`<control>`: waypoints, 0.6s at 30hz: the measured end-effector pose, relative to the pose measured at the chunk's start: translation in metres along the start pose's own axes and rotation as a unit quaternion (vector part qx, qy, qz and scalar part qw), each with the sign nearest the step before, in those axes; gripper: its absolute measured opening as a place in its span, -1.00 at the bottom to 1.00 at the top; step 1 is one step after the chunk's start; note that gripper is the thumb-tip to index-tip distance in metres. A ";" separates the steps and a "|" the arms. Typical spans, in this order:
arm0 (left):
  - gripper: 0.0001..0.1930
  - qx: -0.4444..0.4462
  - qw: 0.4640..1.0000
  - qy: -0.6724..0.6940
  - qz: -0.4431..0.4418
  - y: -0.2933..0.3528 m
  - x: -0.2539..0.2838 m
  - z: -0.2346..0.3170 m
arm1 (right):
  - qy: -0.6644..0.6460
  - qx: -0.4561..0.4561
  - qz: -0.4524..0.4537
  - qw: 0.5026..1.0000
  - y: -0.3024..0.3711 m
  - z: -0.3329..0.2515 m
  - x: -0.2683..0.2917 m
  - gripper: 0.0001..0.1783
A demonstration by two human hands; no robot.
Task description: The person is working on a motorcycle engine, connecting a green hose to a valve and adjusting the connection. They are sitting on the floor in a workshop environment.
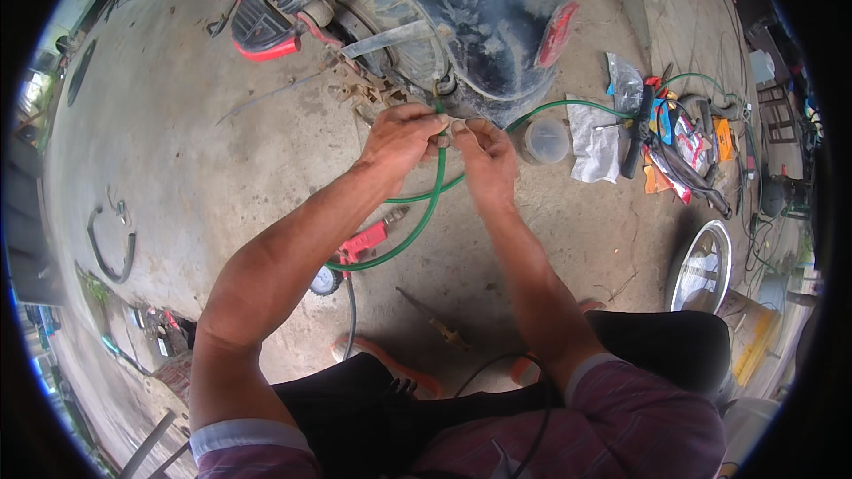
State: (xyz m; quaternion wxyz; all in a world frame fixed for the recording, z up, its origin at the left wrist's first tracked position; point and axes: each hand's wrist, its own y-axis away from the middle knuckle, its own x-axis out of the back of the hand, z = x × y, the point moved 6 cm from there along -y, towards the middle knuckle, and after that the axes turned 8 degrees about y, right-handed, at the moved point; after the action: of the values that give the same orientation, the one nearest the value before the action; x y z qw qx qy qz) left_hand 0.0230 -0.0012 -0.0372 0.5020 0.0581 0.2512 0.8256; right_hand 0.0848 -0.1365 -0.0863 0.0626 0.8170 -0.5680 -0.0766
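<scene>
Both hands meet low in front of a dusty black scooter part [497, 9]. My left hand [397, 144] is closed, thumb and fingers pinching a green hose [433, 200] near its upper end. Just to the right, my right hand [488, 158] is closed with thumb and forefinger pressed together beside the hose; what lies in that pinch is too small to make out. The hose rises between the hands toward a small fitting at the part's lower edge and loops below them. Beneath my left forearm lies a red tire inflator gun [366, 239] with a round gauge [325, 281].
A clear round tub [547, 140] stands right of my hands. Further right lie colourful packets [688, 137], black tool handles and a silver bag [593, 144]. A metal basin [701, 266] leans near my right knee. A yellow-handled screwdriver [448, 332] lies between my feet.
</scene>
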 end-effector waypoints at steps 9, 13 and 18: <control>-0.84 -0.008 1.000 -0.019 -0.021 0.000 -0.001 0.011 | -0.201 -0.288 -0.185 0.918 0.021 -0.009 -0.036 -0.62; -0.83 -0.012 1.000 -0.011 -0.010 -0.003 -0.001 0.010 | -0.285 -0.320 -0.234 0.873 0.026 -0.012 -0.041 -0.65; -0.83 -0.022 1.000 0.008 -0.003 -0.009 -0.005 0.013 | -0.284 -0.290 -0.156 0.900 0.015 -0.014 -0.040 -0.73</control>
State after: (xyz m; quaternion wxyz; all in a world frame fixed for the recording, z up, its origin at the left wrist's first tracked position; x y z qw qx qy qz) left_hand 0.0370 0.0020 -0.0295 0.5034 0.0397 0.2373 0.8299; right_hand 0.0598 -0.1037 -0.0678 0.1201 0.7844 -0.3797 -0.4756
